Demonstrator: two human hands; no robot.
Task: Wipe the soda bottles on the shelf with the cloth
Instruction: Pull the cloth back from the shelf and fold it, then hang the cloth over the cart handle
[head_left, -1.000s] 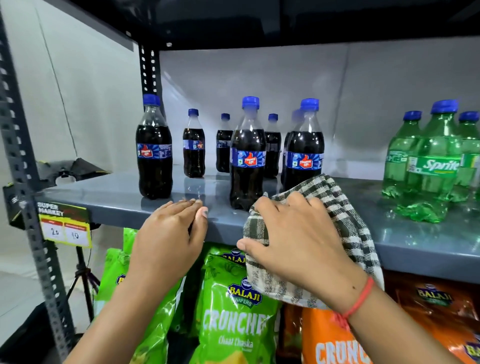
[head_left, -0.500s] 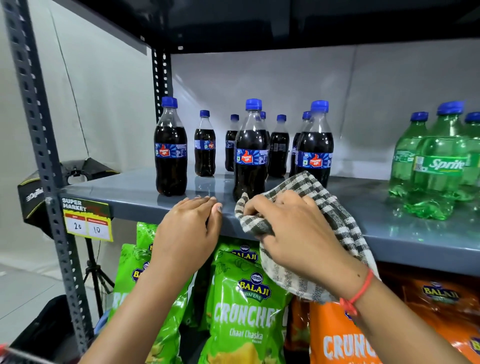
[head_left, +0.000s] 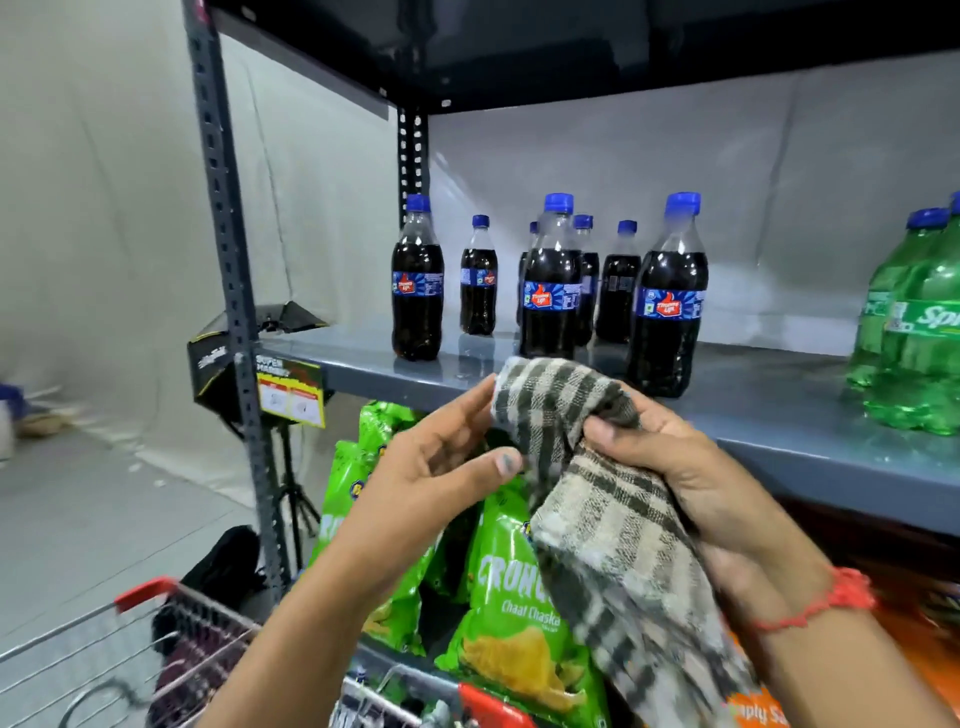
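Several dark cola bottles (head_left: 551, 291) with blue caps and blue labels stand upright on the grey metal shelf (head_left: 779, 410). Green Sprite bottles (head_left: 919, 332) stand at the shelf's right end. In front of the shelf edge, below the bottles, my right hand (head_left: 696, 478) grips a green-and-beige checked cloth (head_left: 608, 509), which hangs down over my wrist. My left hand (head_left: 441, 462) is palm up beside the cloth, fingers spread, fingertips touching its upper left edge. Neither hand touches a bottle.
Green chip bags (head_left: 514, 597) and orange bags (head_left: 758, 712) fill the shelf below. A shopping cart with red trim (head_left: 150, 597) stands at lower left. The dark upright post (head_left: 228, 291) carries a yellow price tag (head_left: 291, 395). Another shelf hangs overhead.
Both hands have lifted off the shelf edge and drawn back. The right hand now bunches the cloth in the air; the left hand has turned palm up to meet it. The view pulled back and left.
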